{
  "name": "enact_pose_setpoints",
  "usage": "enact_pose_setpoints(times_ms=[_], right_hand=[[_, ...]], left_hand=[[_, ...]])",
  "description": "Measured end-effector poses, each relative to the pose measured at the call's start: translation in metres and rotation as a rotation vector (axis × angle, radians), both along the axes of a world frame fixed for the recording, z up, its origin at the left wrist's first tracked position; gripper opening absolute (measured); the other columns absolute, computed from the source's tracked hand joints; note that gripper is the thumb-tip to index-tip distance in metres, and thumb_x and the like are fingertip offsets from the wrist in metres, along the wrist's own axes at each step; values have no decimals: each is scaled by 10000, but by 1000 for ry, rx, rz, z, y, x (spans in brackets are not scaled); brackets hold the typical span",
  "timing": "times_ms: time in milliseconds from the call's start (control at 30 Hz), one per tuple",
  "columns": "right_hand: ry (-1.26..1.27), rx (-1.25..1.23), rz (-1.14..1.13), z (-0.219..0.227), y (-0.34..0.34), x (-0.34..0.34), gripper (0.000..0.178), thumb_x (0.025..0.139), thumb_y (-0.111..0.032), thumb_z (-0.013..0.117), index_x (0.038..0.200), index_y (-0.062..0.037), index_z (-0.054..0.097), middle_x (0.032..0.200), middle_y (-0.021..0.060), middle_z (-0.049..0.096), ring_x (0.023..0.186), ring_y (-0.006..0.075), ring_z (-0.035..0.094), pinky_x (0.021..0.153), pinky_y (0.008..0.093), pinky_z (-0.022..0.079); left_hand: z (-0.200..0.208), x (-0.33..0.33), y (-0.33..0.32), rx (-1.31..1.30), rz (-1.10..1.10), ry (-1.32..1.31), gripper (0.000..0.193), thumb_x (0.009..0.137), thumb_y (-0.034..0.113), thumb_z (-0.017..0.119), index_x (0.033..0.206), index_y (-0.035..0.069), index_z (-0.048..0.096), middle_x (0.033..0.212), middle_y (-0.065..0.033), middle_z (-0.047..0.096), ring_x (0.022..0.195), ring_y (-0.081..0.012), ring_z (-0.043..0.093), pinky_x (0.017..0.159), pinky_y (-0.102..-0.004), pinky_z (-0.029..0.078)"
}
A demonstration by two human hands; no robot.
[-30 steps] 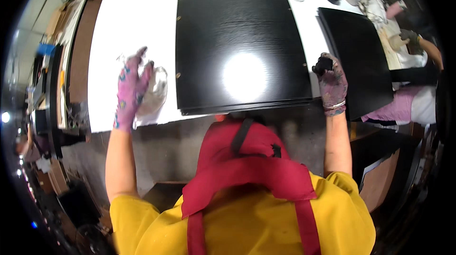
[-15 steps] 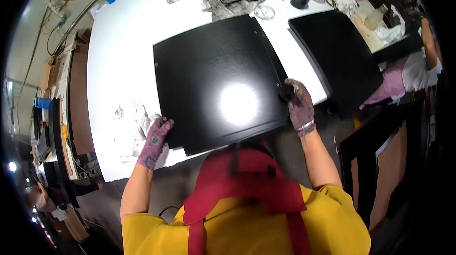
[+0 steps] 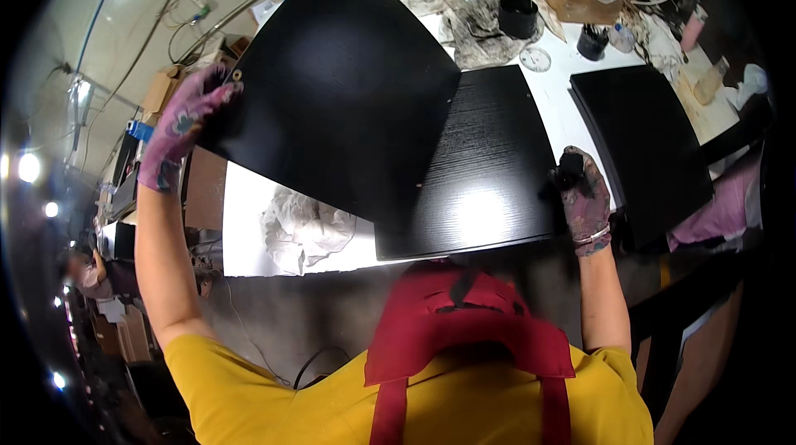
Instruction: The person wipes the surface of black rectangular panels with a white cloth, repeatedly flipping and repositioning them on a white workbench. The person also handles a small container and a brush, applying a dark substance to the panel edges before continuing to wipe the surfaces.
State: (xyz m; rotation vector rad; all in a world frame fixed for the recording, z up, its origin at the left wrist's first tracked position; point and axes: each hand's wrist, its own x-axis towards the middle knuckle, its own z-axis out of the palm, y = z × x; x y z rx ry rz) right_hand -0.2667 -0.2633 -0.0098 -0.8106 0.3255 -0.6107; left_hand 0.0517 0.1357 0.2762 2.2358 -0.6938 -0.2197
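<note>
My left hand [image 3: 186,117], in a purple patterned glove, grips the left edge of a black panel [image 3: 340,72], near a small brass-coloured fitting. That panel is lifted and tilted, its right corner overlapping a second black panel [image 3: 493,171] that lies on the white table [image 3: 247,225]. Wood grain and a bright reflection show on the lower panel. Beside its right edge, my right hand [image 3: 589,200], in a stained glove, is closed around a small black wad [image 3: 570,166], perhaps a pad or rag; its kind is unclear.
Further right lies a stack of black panels [image 3: 643,138]. A crumpled whitish cloth [image 3: 307,229] is at the near left. Along the back are a black tub [image 3: 518,18] on stained rags, a round clear lid [image 3: 536,59], a small black jar [image 3: 592,43] and a cardboard box [image 3: 572,1].
My left hand has raised the upper panel and swung it up and leftward, uncovering the panel beneath. My right hand stays near the right edge with the black wad.
</note>
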Motion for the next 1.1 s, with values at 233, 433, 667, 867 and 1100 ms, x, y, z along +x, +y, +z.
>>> enact_pose_setpoints(times_ms=[233, 433, 667, 867, 1100], right_hand=[[-372, -17, 175, 73, -5, 13, 449, 939, -300, 561, 1239, 33, 532, 1200, 131, 565, 1091, 212, 561, 995, 447, 468], [-248, -126, 279, 78, 11, -7, 461, 842, -216, 670, 1188, 58, 539, 1129, 124, 582, 1024, 267, 616, 963, 400, 496], [-26, -210, 174, 29, 12, -38, 404, 886, -224, 630, 1175, 55, 589, 1082, 96, 640, 1005, 150, 594, 924, 252, 438], [187, -266, 87, -12, -6, -37, 439, 844, -207, 675, 1187, 51, 582, 1008, 47, 638, 921, 90, 582, 854, 211, 440], [88, -170, -46, -20, -4, 14, 385, 871, -181, 656, 1170, 52, 589, 1001, 28, 629, 907, 74, 563, 852, 198, 422]], left_hand=[[5, -152, -111, 429, -399, -807, 372, 830, 185, 679, 1151, 50, 547, 990, -142, 627, 897, -307, 632, 785, -364, 522], [-110, -264, -158, 703, -484, -803, 228, 807, 73, 593, 1024, 89, 526, 894, -113, 555, 716, -253, 645, 580, -393, 529], [-226, -296, -191, 520, -507, -534, 230, 846, 98, 538, 1075, 70, 525, 937, -124, 555, 712, -277, 663, 549, -418, 535], [-255, -261, -204, 513, -431, -351, 168, 841, 178, 617, 962, 62, 604, 905, -130, 648, 745, -310, 664, 639, -420, 555], [-281, -81, -71, 454, 52, -622, 559, 931, 392, 556, 1299, -23, 489, 1173, -235, 596, 1073, -396, 581, 966, -444, 438]])
